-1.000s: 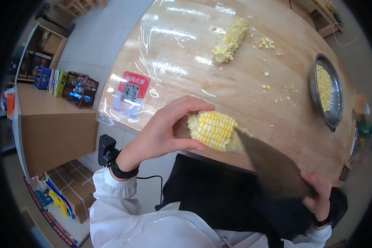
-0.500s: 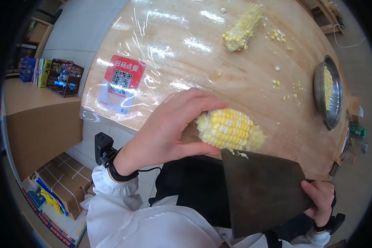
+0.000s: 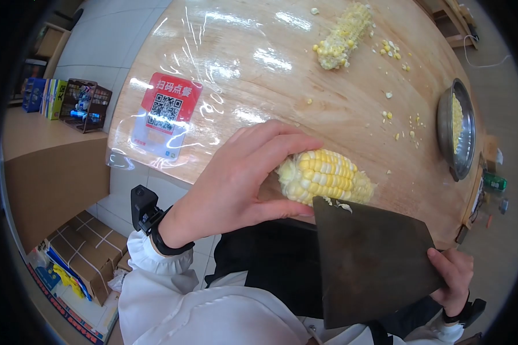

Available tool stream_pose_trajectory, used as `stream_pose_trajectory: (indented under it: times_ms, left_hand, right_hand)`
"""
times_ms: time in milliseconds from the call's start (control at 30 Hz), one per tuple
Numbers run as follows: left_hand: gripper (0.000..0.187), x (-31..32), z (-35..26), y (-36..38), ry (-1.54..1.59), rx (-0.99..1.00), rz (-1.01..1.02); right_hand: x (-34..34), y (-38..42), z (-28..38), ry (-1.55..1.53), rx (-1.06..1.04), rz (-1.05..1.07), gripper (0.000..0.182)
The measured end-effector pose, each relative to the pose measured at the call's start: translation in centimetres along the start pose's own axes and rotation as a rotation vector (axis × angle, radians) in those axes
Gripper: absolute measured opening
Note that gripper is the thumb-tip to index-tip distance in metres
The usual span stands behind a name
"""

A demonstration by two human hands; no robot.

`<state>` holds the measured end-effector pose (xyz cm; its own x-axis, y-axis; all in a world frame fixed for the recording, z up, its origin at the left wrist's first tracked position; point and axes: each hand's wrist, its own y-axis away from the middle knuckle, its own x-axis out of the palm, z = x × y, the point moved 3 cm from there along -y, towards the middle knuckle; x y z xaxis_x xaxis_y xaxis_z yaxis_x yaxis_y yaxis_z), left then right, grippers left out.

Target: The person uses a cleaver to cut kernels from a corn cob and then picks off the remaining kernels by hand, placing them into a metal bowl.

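My left hand (image 3: pixel 244 172) grips an ear of corn (image 3: pixel 323 174) near the table's front edge, fingers over its far side and thumb along its near side. Rows of yellow and white kernels still sit on the ear, while its right end shows bare cob. In my right hand (image 3: pixel 453 275) is a dark, wide-bladed cleaver (image 3: pixel 374 264). The cleaver's upper left corner lies against the near side of the ear, or just beside it. A few pale kernel bits cling to the blade's top edge. The handle is mostly hidden by my fingers.
A stripped corn cob (image 3: pixel 344 37) lies at the back of the table, with loose kernels (image 3: pixel 390 50) scattered to its right. A metal bowl (image 3: pixel 471 132) holding kernels stands at the right edge. A red-and-white QR card (image 3: pixel 168 112) lies at left under clear plastic.
The ear and the cleaver have shifted slightly right in view, the cleaver's corner rising a little along the ear's near side. Both hands keep their hold.
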<state>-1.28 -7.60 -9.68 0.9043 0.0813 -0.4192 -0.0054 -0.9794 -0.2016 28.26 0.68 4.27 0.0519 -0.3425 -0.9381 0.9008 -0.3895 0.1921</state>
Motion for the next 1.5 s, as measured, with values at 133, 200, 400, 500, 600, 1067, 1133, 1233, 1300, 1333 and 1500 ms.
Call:
stream_pose_trajectory:
  times_ms: [133,200,400,500,600,1067,1133,1233,1300,1333,1500]
  left_hand:
    - [0.063,0.0,0.0,0.0,-0.012,0.010,-0.010]
    - [0.063,0.1,-0.2,-0.1,-0.015,0.006,-0.014]
    - [0.061,0.0,-0.2,-0.1,0.024,-0.013,-0.008]
    - [0.060,-0.1,-0.2,-0.2,0.061,-0.028,-0.013]
    - [0.059,-0.1,-0.1,-0.1,0.081,-0.036,-0.024]
    - [0.061,-0.2,-0.2,-0.3,0.098,-0.074,-0.013]
    - [0.060,-0.3,-0.3,-0.3,0.065,-0.059,0.003]
    - [0.059,-0.2,-0.3,-0.3,0.060,-0.032,-0.018]
    - [0.058,-0.2,-0.3,-0.4,0.046,-0.013,-0.015]
    - [0.056,-0.1,-0.4,-0.4,0.033,-0.001,-0.013]
    - [0.055,0.5,-0.6,-0.4,0.016,0.036,0.015]
  right_hand:
    - [-0.3,-0.2,0.1,0.016,0.005,0.029,0.045]
    - [-0.4,-0.2,0.2,0.015,0.010,0.035,0.044]
    - [-1.0,-0.8,1.0,0.074,0.064,0.093,0.046]
    - [-1.3,-1.0,1.3,0.091,0.112,0.104,0.048]
    - [-1.5,-1.5,1.6,0.082,0.150,0.137,0.049]
    - [-1.9,-2.0,0.6,0.069,0.271,0.217,0.047]
    - [-1.9,-2.0,0.3,0.074,0.192,0.188,0.046]
    - [-2.2,-1.1,-0.5,-0.003,0.125,0.141,0.043]
    - [-2.6,-0.4,-1.5,-0.081,0.139,0.119,0.042]
    - [-2.6,-0.1,-2.0,-0.153,0.169,0.159,0.038]
    - [1.6,3.4,-2.4,-0.947,0.812,-0.097,0.029]
